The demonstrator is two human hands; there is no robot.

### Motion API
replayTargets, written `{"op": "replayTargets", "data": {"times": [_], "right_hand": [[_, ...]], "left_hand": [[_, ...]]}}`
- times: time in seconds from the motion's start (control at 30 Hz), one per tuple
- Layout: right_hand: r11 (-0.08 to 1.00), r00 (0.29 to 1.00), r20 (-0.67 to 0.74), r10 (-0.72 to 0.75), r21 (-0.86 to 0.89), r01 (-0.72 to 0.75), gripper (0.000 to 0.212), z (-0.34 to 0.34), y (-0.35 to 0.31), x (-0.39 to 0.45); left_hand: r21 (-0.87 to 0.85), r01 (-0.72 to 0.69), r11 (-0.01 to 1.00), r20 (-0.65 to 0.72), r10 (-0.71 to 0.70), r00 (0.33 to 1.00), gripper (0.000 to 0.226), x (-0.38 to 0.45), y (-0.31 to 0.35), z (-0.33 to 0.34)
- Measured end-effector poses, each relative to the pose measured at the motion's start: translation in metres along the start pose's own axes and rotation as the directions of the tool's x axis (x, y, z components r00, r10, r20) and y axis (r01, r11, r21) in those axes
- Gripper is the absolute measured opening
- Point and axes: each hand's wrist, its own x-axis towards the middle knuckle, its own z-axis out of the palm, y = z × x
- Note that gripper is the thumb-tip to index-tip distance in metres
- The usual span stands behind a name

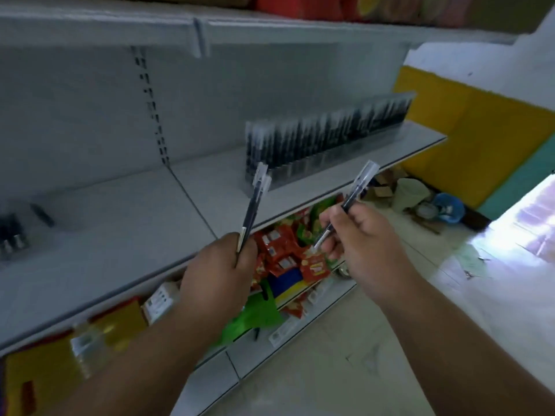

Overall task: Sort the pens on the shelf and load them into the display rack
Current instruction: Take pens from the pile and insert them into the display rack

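The left hand (219, 265) was raised before the shelf, its grip curled tight around the lower ends of two dark pens with clear caps (253, 202), caps pointing up and away. The right hand (357, 238) was up beside it, grip pinching a single dark pen with a clear cap (350, 199) near its tip, the capped end slanting up to the right. Beyond both hands, the long clear display rack (324, 136) stood on the grey metal shelf (120, 211), already packed with upright dark pens. More loose pens (12, 232) lay at the shelf's far left. Red snack packets (282, 250) filled the shelf below; pale floor tiles (375, 340) ran right.
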Motion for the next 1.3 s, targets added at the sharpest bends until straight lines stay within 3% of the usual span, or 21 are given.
{"op": "replayTargets", "data": {"times": [0.1,0.23,0.4,0.5,0.63,0.83,1.0,1.1,1.3], "right_hand": [[0.993,0.994,-0.094,-0.050,-0.114,0.039,0.006,-0.070,0.023,0.010],[0.989,0.978,-0.171,-0.120,-0.106,0.103,0.023,-0.130,0.046,0.030],[0.977,0.964,-0.164,-0.211,-0.074,0.201,0.007,-0.154,0.062,0.075],[0.969,0.961,-0.187,-0.205,-0.176,0.172,0.019,-0.159,0.076,0.111],[0.924,0.951,-0.221,-0.218,-0.361,0.128,0.014,-0.176,0.083,0.164],[0.889,0.899,-0.275,-0.341,-0.407,0.212,0.012,-0.212,0.069,0.242],[0.851,0.886,-0.166,-0.433,-0.401,0.340,0.026,-0.217,0.073,0.309],[0.806,0.862,-0.091,-0.498,-0.416,0.421,0.021,-0.224,0.077,0.355],[0.742,0.832,0.176,-0.526,-0.384,0.550,0.027,-0.222,0.087,0.418]], "left_hand": [[-0.040,-0.009,0.999,0.045,0.011,0.999,0.037,-0.002,0.045,0.054],[-0.053,-0.042,0.998,0.075,0.046,0.996,0.036,0.007,0.090,0.105],[0.013,-0.056,0.998,0.072,0.055,0.996,0.036,0.037,0.114,0.139],[-0.001,-0.017,1.000,0.077,0.017,0.997,0.037,0.067,0.116,0.158],[-0.060,-0.068,0.996,0.084,0.073,0.994,0.039,0.121,0.128,0.182],[-0.054,-0.118,0.991,0.089,0.123,0.988,0.039,0.176,0.149,0.213],[-0.051,-0.040,0.998,0.003,0.040,0.999,0.041,0.200,0.150,0.234],[-0.078,0.035,0.996,-0.069,-0.040,0.997,0.041,0.211,0.158,0.251],[-0.111,0.105,0.988,-0.232,-0.129,0.964,0.039,0.219,0.180,0.289]]}}
